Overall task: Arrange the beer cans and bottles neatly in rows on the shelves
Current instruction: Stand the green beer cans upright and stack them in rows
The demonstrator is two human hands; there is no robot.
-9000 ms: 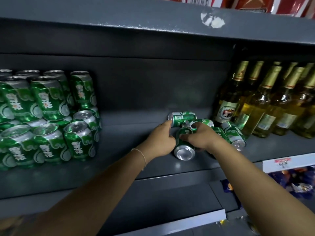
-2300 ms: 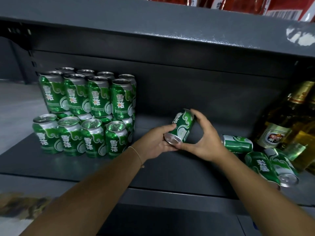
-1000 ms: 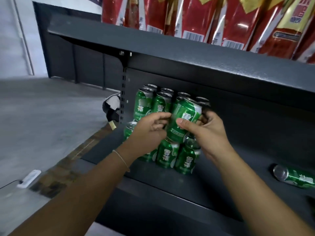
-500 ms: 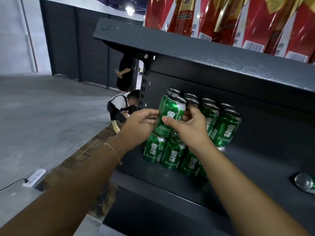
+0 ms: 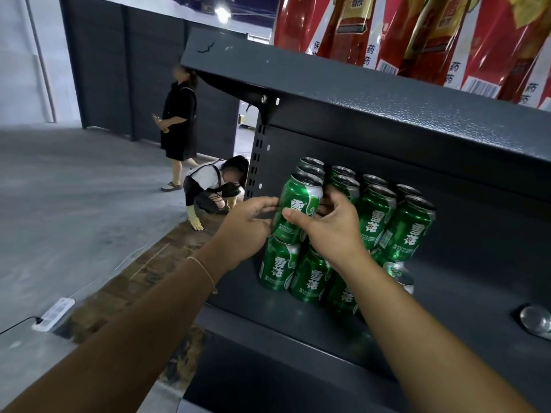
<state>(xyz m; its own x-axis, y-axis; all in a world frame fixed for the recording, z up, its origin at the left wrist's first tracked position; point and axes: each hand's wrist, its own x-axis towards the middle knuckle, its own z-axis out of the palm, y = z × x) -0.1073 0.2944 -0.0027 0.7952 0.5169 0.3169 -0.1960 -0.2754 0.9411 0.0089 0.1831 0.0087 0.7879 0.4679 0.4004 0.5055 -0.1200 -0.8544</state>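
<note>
A two-tier stack of green beer cans [image 5: 377, 216] stands at the left end of the dark shelf [image 5: 465, 317]. Both hands hold one upright green can [image 5: 298, 204] at the front left of the upper tier, resting on a lower can [image 5: 278, 265]. My left hand [image 5: 247, 225] has its fingertips on the can's left side. My right hand [image 5: 331, 228] wraps it from the right, thumb across its front. One loose can [image 5: 536, 321] lies on its side at the right edge, only its end showing.
The upper shelf [image 5: 387, 99] overhangs closely above the stack and carries red packages [image 5: 432, 31]. Left of the shelf end, one person stands [image 5: 179, 123] and another crouches [image 5: 214, 186] on the grey floor. A white power strip [image 5: 53, 312] lies on the floor.
The can travelled from the shelf's middle leftward to the stack and now sits on the upper tier's front left corner. My view has swung left; the bottles are out of sight.
</note>
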